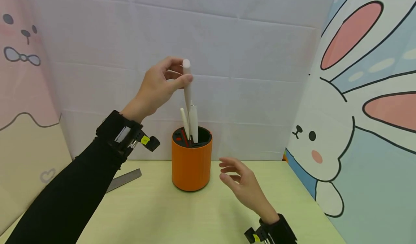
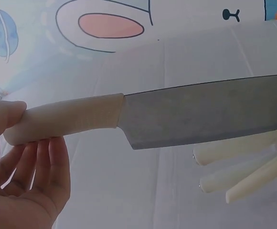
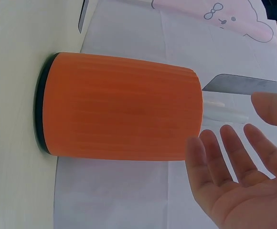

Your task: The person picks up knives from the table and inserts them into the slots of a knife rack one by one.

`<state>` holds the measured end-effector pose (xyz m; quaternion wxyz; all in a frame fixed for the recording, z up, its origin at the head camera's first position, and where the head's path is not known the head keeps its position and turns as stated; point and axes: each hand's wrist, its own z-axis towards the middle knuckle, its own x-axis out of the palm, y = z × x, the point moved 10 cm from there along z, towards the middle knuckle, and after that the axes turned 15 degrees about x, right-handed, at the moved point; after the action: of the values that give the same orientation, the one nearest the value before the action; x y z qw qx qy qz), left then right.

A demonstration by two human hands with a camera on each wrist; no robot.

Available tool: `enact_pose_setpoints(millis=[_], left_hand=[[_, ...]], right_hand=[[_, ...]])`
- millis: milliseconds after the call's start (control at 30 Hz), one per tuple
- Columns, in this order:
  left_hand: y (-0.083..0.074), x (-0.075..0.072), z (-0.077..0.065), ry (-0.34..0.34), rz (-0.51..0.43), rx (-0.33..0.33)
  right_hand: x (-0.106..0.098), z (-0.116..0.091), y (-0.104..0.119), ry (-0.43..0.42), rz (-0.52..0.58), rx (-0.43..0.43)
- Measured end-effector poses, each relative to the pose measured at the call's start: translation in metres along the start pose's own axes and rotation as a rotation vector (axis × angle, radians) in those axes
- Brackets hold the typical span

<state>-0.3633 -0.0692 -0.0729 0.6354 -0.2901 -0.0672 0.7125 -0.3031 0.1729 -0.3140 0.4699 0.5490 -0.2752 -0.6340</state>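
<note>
Above one orange holder (image 1: 191, 168) with three handles (image 2: 258, 182), left fingers (image 2: 58, 160) pinch one knife (image 2: 205, 112); right fingers (image 3: 236, 152) spread.

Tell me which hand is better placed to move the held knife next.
Left, most likely: the left hand grips the knife by its handle above the orange holder; the right hand, beside it, holds nothing.

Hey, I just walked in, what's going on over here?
A person's left hand holds a knife by the end of its handle, blade pointing down at the top of an orange holder. I can't tell whether the tip is inside. Other white handles stick out of the holder. The right hand is beside it, holding nothing. A grey strip lies on the table.
</note>
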Motion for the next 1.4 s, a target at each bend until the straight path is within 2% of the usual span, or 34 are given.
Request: enact_pose_setpoints(millis=[233,533,967,1400], left_hand=[[0.007,-0.004,0.005,0.004,0.032,-0.004],[0.026,-0.007,0.003,0.017,0.106,-0.009],[0.039,-0.01,0.001,-0.015,0.142,-0.013],[0.068,-0.003,-0.014,0.031,0.172,-0.047]], right_hand=[[-0.001,0.0,-0.002,0.001,-0.009,0.005],[0.001,0.0,-0.003,-0.001,-0.007,0.01],[0.002,0.001,-0.004,-0.003,-0.011,0.017],[0.003,0.001,-0.003,0.002,-0.008,0.014]])
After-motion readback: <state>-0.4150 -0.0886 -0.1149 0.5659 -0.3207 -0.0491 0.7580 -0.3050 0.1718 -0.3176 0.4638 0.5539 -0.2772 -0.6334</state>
